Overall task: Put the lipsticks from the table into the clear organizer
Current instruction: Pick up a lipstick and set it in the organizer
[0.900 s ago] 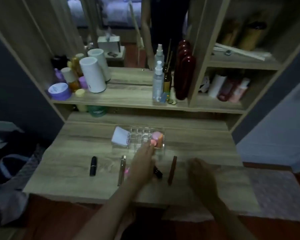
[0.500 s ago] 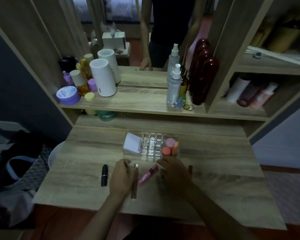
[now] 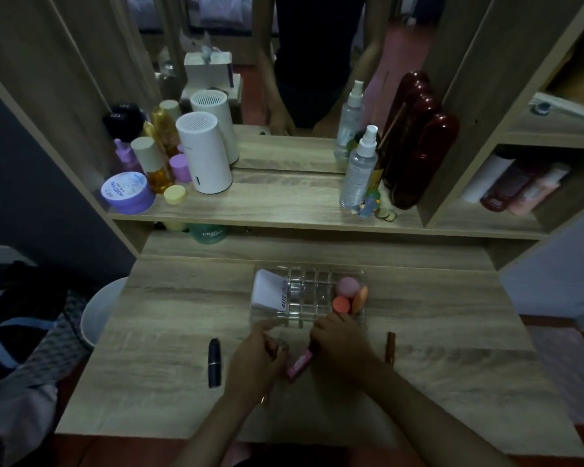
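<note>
Nearest you, both your forearms reach in from the bottom edge over the pale wood-grain laminate worktop (image 3: 169, 392). Your left hand (image 3: 255, 360) lies palm down with fingers curled over a slim gold metallic lipstick tube (image 3: 264, 399), only a tip of which shows below the hand; whether that grip is closed on it you cannot tell. Your right hand (image 3: 343, 345) is knuckles up, its grip folded round the upper end of a glossy pink lipstick tube (image 3: 299, 365) that slants down-left between your hands.

Left of your left hand, a short black cylindrical lipstick (image 3: 214, 362) lies flat and apart. Right of your right hand, a thin brown lipstick tube (image 3: 390, 347) lies flat, its lower part hidden by your forearm.

Just beyond your fingertips sits the clear plastic organizer (image 3: 309, 294), gridded into small square cells. Its left compartment holds a tilted white card pack (image 3: 267, 293); its right compartment holds rounded pink and orange makeup sponges (image 3: 348, 293).

Farther back, the wooden shelf (image 3: 267, 200) carries a smooth white cylindrical device (image 3: 204, 153), a lilac round jar (image 3: 127, 192) and a clear spray bottle (image 3: 359, 170).
</note>
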`<state>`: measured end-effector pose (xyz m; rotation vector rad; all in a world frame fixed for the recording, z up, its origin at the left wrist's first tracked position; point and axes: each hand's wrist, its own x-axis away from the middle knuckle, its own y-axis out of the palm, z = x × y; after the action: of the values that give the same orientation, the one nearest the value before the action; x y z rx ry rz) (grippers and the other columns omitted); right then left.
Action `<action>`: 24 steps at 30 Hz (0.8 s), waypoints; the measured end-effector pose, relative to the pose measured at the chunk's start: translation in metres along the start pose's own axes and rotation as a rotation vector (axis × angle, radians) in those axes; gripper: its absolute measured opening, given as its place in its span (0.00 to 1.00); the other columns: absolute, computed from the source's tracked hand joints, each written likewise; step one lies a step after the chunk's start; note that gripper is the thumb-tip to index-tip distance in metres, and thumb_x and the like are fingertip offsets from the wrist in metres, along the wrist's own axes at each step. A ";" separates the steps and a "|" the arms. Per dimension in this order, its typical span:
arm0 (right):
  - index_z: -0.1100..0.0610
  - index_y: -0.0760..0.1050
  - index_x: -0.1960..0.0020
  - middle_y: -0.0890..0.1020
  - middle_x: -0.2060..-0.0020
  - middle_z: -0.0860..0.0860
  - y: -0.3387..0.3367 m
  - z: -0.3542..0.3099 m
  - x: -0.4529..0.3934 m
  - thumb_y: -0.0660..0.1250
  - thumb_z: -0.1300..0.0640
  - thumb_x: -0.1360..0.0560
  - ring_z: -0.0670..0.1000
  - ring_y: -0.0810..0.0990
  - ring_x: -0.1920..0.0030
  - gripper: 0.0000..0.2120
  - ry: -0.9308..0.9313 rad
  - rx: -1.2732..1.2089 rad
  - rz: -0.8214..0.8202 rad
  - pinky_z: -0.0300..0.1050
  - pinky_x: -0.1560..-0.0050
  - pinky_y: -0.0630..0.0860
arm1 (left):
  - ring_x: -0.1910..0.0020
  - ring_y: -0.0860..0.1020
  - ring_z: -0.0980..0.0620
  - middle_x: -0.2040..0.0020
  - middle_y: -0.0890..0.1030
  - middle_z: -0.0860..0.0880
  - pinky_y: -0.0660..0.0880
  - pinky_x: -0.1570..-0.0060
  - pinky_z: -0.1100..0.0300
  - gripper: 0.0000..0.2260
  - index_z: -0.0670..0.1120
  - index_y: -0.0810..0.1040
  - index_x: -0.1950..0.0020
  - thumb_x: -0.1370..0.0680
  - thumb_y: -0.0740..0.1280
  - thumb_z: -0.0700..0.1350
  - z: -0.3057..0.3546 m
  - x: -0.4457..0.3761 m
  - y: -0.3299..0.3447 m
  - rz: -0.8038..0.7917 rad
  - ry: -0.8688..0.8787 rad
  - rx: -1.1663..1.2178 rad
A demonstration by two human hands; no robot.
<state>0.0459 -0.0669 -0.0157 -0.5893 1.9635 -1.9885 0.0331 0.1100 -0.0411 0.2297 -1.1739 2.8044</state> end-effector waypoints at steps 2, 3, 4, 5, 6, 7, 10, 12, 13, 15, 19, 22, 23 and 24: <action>0.49 0.80 0.64 0.84 0.66 0.46 -0.009 0.002 0.002 0.76 0.47 0.39 0.46 0.82 0.63 0.09 0.012 -0.049 -0.019 0.35 0.61 0.77 | 0.65 0.76 0.57 0.64 0.76 0.56 0.72 0.66 0.70 0.14 0.49 0.73 0.46 0.29 0.71 0.44 0.004 -0.002 -0.007 -0.012 0.041 0.046; 0.52 0.79 0.60 0.84 0.62 0.49 -0.014 0.004 0.001 0.73 0.50 0.33 0.49 0.82 0.60 0.07 0.029 -0.138 -0.046 0.40 0.57 0.77 | 0.65 0.76 0.59 0.64 0.76 0.57 0.70 0.68 0.72 0.12 0.50 0.73 0.48 0.29 0.71 0.43 0.008 -0.005 -0.013 0.010 0.067 0.081; 0.55 0.79 0.56 0.84 0.58 0.52 -0.018 0.007 -0.001 0.68 0.52 0.28 0.50 0.81 0.57 0.07 0.058 -0.244 -0.059 0.42 0.54 0.76 | 0.65 0.76 0.60 0.62 0.76 0.58 0.69 0.68 0.73 0.12 0.49 0.74 0.48 0.29 0.71 0.41 0.014 -0.009 -0.020 0.048 0.101 0.118; 0.57 0.78 0.53 0.83 0.56 0.53 -0.024 0.010 -0.003 0.66 0.53 0.26 0.49 0.80 0.56 0.07 0.098 -0.332 -0.038 0.38 0.54 0.73 | 0.65 0.76 0.62 0.60 0.76 0.58 0.69 0.67 0.73 0.13 0.48 0.75 0.47 0.29 0.71 0.39 0.022 -0.014 -0.027 0.096 0.139 0.158; 0.57 0.78 0.52 0.83 0.55 0.53 -0.032 0.014 -0.006 0.65 0.54 0.25 0.46 0.78 0.56 0.07 0.144 -0.400 0.011 0.33 0.55 0.71 | 0.65 0.76 0.64 0.60 0.76 0.57 0.69 0.67 0.74 0.12 0.47 0.76 0.48 0.29 0.71 0.36 0.030 -0.020 -0.036 0.147 0.182 0.201; 0.56 0.78 0.52 0.83 0.55 0.53 -0.041 0.018 -0.009 0.65 0.55 0.25 0.44 0.77 0.58 0.06 0.193 -0.446 0.064 0.32 0.56 0.70 | 0.66 0.76 0.65 0.61 0.76 0.57 0.71 0.68 0.74 0.11 0.46 0.77 0.50 0.29 0.70 0.35 0.038 -0.027 -0.045 0.197 0.226 0.247; 0.56 0.79 0.54 0.83 0.59 0.52 -0.067 0.030 -0.022 0.68 0.57 0.27 0.47 0.78 0.60 0.04 0.290 -0.517 0.213 0.41 0.58 0.75 | 0.64 0.77 0.60 0.58 0.78 0.51 0.73 0.65 0.74 0.09 0.42 0.77 0.51 0.29 0.70 0.34 0.058 -0.050 -0.062 0.296 0.308 0.319; 0.55 0.79 0.52 0.83 0.57 0.53 -0.079 0.035 -0.033 0.68 0.57 0.27 0.51 0.79 0.57 0.04 0.380 -0.517 0.271 0.44 0.57 0.74 | 0.59 0.76 0.53 0.55 0.79 0.43 0.71 0.62 0.71 0.10 0.37 0.76 0.49 0.29 0.70 0.34 0.065 -0.066 -0.063 0.323 0.332 0.309; 0.55 0.79 0.51 0.83 0.55 0.53 -0.082 0.038 -0.039 0.68 0.57 0.27 0.52 0.79 0.55 0.05 0.421 -0.505 0.291 0.44 0.56 0.73 | 0.57 0.76 0.52 0.54 0.79 0.41 0.71 0.60 0.71 0.10 0.37 0.76 0.48 0.28 0.70 0.34 0.067 -0.072 -0.062 0.323 0.340 0.311; 0.56 0.78 0.50 0.82 0.54 0.53 -0.085 0.042 -0.049 0.68 0.58 0.27 0.53 0.79 0.54 0.06 0.463 -0.489 0.337 0.42 0.57 0.70 | 0.55 0.77 0.51 0.51 0.79 0.40 0.73 0.57 0.71 0.11 0.37 0.76 0.46 0.28 0.69 0.34 0.072 -0.082 -0.058 0.307 0.357 0.338; 0.55 0.78 0.50 0.81 0.54 0.52 -0.083 0.044 -0.061 0.69 0.58 0.28 0.54 0.79 0.55 0.07 0.498 -0.439 0.353 0.42 0.60 0.68 | 0.53 0.79 0.49 0.49 0.79 0.41 0.77 0.52 0.58 0.11 0.40 0.75 0.45 0.27 0.68 0.35 0.072 -0.097 -0.050 0.267 0.363 0.340; 0.54 0.78 0.51 0.81 0.55 0.53 -0.078 0.043 -0.066 0.69 0.58 0.28 0.54 0.79 0.56 0.07 0.493 -0.432 0.337 0.43 0.61 0.68 | 0.53 0.78 0.50 0.50 0.78 0.43 0.74 0.54 0.66 0.11 0.41 0.75 0.45 0.27 0.68 0.35 0.068 -0.102 -0.045 0.237 0.378 0.307; 0.54 0.78 0.51 0.81 0.56 0.53 -0.077 0.043 -0.067 0.69 0.58 0.28 0.54 0.79 0.56 0.07 0.494 -0.431 0.334 0.42 0.62 0.67 | 0.53 0.77 0.51 0.50 0.78 0.43 0.73 0.55 0.70 0.11 0.41 0.75 0.45 0.27 0.68 0.35 0.067 -0.103 -0.044 0.234 0.382 0.295; 0.54 0.78 0.51 0.81 0.56 0.52 -0.076 0.042 -0.068 0.70 0.58 0.28 0.54 0.79 0.56 0.06 0.494 -0.427 0.330 0.42 0.62 0.66 | 0.53 0.76 0.54 0.50 0.78 0.44 0.73 0.56 0.73 0.11 0.41 0.75 0.45 0.27 0.68 0.35 0.065 -0.103 -0.043 0.235 0.385 0.285</action>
<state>0.1316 -0.0696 0.0537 0.1716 2.5985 -1.6205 0.1471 0.0910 0.0166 -0.4400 -0.7585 3.0152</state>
